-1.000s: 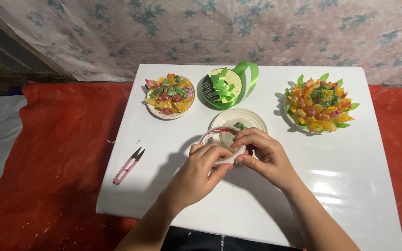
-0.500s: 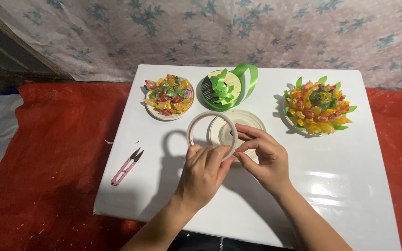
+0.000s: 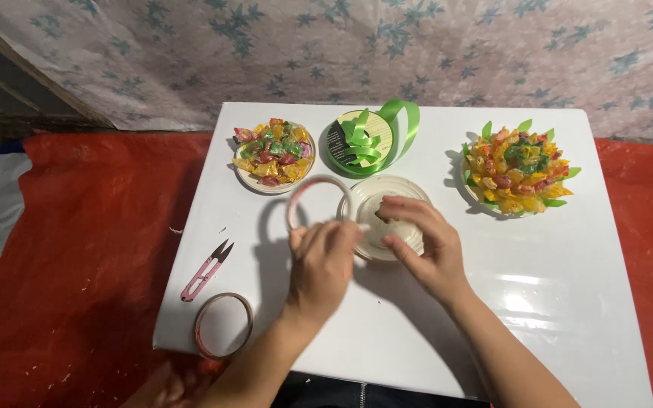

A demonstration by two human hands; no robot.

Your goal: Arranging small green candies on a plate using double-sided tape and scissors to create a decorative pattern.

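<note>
- left hand (image 3: 323,261) has lifted the pink-rimmed tape ring (image 3: 319,202) off the worktop (image 3: 568,302); fingers pinch its lower edge, ring upright.
- right hand (image 3: 425,242) stays on the clear plastic lid (image 3: 387,215), fingers curled at its centre.
- second ring (image 3: 223,325) now visible at the worktop's corner, near the pink snips (image 3: 205,270).

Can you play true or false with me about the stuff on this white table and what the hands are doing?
1. The left hand holds up a tape ring. True.
2. The pink snips are in the right hand. False: they lie alone on the table.
3. The green ribbon spool sits between two piles of sweets. True.
4. The right hand rests on the bowl of sweets. False: it touches a clear round lid.
</note>
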